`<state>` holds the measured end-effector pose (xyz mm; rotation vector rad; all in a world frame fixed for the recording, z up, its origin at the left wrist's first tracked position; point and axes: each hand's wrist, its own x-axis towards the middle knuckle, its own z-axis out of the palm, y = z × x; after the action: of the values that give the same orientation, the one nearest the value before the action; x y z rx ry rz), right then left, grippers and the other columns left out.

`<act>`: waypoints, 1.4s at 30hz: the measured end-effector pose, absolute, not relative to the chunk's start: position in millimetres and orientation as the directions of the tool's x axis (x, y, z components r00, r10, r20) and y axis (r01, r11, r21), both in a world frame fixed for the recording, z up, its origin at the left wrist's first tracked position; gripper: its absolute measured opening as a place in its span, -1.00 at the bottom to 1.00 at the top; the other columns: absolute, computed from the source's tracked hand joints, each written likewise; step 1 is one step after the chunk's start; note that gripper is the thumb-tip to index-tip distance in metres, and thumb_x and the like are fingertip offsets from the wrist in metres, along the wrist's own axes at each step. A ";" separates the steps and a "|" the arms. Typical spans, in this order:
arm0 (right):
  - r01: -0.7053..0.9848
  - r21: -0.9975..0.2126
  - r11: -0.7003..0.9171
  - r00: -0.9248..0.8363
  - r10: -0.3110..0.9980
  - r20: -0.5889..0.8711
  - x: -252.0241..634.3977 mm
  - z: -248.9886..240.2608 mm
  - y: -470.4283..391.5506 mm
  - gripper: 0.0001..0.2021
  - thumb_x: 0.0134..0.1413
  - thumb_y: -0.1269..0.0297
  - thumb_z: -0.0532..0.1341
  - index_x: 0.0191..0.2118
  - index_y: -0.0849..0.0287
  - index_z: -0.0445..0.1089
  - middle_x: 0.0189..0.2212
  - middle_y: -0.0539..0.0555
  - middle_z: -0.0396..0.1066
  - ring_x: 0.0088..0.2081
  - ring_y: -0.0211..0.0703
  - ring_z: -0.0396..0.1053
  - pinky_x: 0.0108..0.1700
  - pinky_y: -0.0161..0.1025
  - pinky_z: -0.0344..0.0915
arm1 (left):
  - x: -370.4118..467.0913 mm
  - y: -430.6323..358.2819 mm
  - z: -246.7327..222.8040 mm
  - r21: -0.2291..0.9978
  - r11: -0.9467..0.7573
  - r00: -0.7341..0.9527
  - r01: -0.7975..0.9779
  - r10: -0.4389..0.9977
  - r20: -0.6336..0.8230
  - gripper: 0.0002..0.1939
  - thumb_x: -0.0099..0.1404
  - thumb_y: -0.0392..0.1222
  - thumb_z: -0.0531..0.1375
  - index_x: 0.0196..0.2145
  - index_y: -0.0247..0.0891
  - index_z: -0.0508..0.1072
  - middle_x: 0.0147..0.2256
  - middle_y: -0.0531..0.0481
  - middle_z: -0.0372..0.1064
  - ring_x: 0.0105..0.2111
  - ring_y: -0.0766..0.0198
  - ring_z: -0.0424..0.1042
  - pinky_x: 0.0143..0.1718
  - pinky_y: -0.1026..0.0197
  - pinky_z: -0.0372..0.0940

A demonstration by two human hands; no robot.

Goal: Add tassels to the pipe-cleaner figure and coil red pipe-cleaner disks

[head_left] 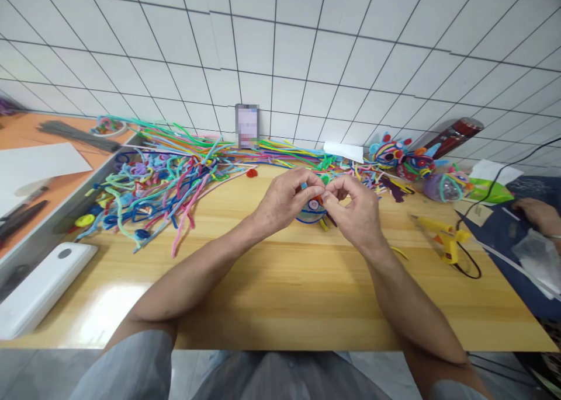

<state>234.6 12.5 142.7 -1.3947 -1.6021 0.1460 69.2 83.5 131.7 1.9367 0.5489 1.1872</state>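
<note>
My left hand (pixel 287 197) and my right hand (pixel 355 210) meet above the middle of the table, thumbs and forefingers pinched together tip to tip. Whatever lies between the fingertips is too small to make out; a bit of green shows just behind them. Directly below, partly hidden by both hands, sits a small round craft piece (pixel 312 216) with a blue rim and orange, red and white parts. A short yellow strip (pixel 323 225) sticks out beside it.
Pipe cleaners (pixel 153 184) are heaped at left and along the wall. A phone (pixel 248 125) leans there. Decorated craft balls (pixel 414 165) and a dark red flask (pixel 460 134) stand at right, near a yellow glue gun (pixel 449 242). A white power bank (pixel 48 289) lies front left. Another person's hand (pixel 537 215) shows far right.
</note>
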 end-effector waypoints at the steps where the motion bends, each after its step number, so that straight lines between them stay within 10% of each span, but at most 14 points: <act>1: 0.694 -0.634 0.341 0.121 0.813 0.570 234.5 142.7 12.2 -0.89 0.08 0.34 0.25 -0.45 0.10 0.38 -0.53 -0.08 0.39 -0.49 -0.25 0.26 -0.36 -0.23 0.20 | 68.2 84.3 132.6 0.795 -0.606 0.474 -0.019 0.695 0.541 -0.87 0.36 -0.21 0.28 -0.35 -0.27 0.55 -0.38 0.03 0.48 -0.36 0.32 0.38 -0.30 0.26 0.24; 17: 0.786 -0.445 0.429 -0.024 0.741 0.672 234.6 142.0 11.6 -0.85 0.15 0.46 0.25 -0.41 0.09 0.38 -0.48 -0.04 0.41 -0.44 -0.22 0.32 -0.33 -0.22 0.24 | 54.8 86.5 148.3 0.788 -0.610 0.618 0.082 0.651 0.441 -0.91 0.35 -0.29 0.26 -0.35 -0.25 0.52 -0.37 0.03 0.50 -0.32 0.29 0.47 -0.30 0.27 0.29; 34: 0.626 -0.651 0.431 0.168 0.740 0.651 225.9 145.4 5.9 -0.84 0.17 0.35 0.28 -0.45 0.08 0.39 -0.51 -0.07 0.41 -0.44 -0.22 0.30 -0.33 -0.22 0.25 | 79.4 64.9 133.2 0.917 -0.049 0.433 -0.397 0.870 0.234 -0.57 0.09 0.14 0.51 -0.36 -0.27 0.56 -0.41 0.03 0.52 -0.43 0.36 0.42 -0.32 0.27 0.38; 42: 0.516 -0.770 0.374 0.221 0.811 0.542 225.4 146.0 -7.4 -0.87 0.14 0.24 0.25 -0.42 0.08 0.37 -0.51 -0.06 0.39 -0.45 -0.22 0.30 -0.35 -0.24 0.27 | 86.2 41.8 123.9 0.908 0.030 0.439 -0.417 0.882 0.172 -0.54 0.11 0.22 0.45 -0.33 -0.24 0.52 -0.51 0.12 0.33 -0.57 0.46 0.11 -0.56 0.32 0.04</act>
<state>225.4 -7.4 146.0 -1.2813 -1.4372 0.3089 86.2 41.8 123.9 1.1372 0.5148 1.0722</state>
